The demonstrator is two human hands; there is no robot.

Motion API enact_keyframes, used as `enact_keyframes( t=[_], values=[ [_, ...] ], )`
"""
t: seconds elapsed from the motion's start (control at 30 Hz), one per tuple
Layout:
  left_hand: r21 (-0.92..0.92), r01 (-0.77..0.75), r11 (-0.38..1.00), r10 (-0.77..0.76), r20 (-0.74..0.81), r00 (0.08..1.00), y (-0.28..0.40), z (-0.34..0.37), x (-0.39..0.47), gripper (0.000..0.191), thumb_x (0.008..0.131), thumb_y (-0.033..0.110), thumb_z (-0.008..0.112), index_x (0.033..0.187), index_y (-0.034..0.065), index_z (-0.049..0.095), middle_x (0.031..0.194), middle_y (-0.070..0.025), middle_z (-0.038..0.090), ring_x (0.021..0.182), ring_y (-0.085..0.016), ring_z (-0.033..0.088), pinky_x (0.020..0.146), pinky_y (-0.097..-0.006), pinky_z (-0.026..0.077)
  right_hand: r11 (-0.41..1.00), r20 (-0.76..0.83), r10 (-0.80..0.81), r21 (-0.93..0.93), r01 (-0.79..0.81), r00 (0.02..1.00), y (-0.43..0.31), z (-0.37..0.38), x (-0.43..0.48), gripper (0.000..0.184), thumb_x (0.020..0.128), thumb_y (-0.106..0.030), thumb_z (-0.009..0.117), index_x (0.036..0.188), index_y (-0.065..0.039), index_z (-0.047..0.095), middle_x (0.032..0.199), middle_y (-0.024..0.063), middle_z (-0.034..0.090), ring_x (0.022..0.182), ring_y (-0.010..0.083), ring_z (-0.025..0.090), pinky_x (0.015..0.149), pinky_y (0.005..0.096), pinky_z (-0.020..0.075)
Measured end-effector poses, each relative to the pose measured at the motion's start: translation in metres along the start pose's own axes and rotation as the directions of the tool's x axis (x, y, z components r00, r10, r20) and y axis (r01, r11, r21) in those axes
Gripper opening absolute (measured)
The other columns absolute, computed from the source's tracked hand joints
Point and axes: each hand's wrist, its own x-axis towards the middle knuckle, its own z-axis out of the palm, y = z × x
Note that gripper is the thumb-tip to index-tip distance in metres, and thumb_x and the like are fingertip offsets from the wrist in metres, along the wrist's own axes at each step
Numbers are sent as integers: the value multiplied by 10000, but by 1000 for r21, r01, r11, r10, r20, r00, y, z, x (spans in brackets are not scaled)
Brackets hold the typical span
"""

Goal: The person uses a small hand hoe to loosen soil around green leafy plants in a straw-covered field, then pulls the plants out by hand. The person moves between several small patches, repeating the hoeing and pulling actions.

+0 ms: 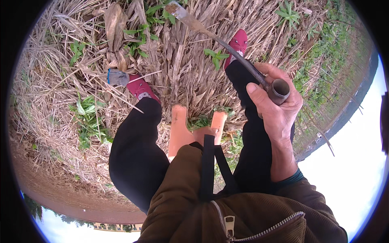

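My right hand (276,91) grips the hollow tubular end of a long-shanked hand tool (226,45). Its thin, slightly curved metal shank slants up and left to a narrow flat blade (179,13), which is brown with soil or rust near the tip. The blade is over the dry stalks, and whether it touches them I cannot tell. My left hand is out of view; the brown left sleeve (179,179) reaches toward an orange plastic stool (179,130) between my legs.
Dry leaves and stalks (182,60) cover the ground, with green weeds (88,121) growing through. My pink shoes (141,88) rest on this litter. Beside the left shoe lies a grey cloth piece with a blue edge (118,77). Thin sticks (322,136) stand at the right.
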Motion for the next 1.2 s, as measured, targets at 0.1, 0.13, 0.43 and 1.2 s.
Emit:
enact_keyframes(
  t=[0.1, 0.13, 0.43, 1.2],
  values=[
    [-135, 52, 990, -61, -61, 996, 0, -33, 32, 528, 926, 504, 443, 871, 59, 720, 859, -179, 703, 848, -378, 675, 737, -476, 503, 988, 9, 84, 132, -85, 996, -3, -18, 22, 341, 765, -1, 772, 1093, -26, 679, 774, -67, 573, 676, 12, 498, 614, 166, 400],
    [-82, 36, 996, -45, -112, 993, -1, -41, 39, 574, 947, 520, 404, 865, 48, 721, 875, -199, 701, 861, -385, 675, 747, -490, 502, 989, -9, 22, 148, -21, 1000, -7, -24, 28, 346, 757, -1, 779, 1088, -23, 680, 779, -64, 583, 675, 14, 505, 607, 164, 399],
    [202, -212, 956, 240, -129, 962, 0, -80, 120, 480, 922, 430, 475, 822, 22, 708, 864, -187, 707, 873, -367, 685, 724, -496, 518, 924, -245, -375, -23, 381, 894, -23, -39, 71, 459, 793, -56, 699, 1208, 91, 569, 593, 8, 523, 468, 47, 426, 451, 178, 278],
    [270, -424, 865, 459, -768, 448, 96, -149, 171, 352, 819, 185, 697, 1147, 129, 582, 1144, -93, 564, 1033, -318, 610, 855, -447, 472, 761, -356, -645, -226, 608, 676, 87, -124, -38, 499, 762, -77, 764, 1210, 61, 594, 670, 25, 585, 501, 32, 459, 459, 156, 316]
  ],
)
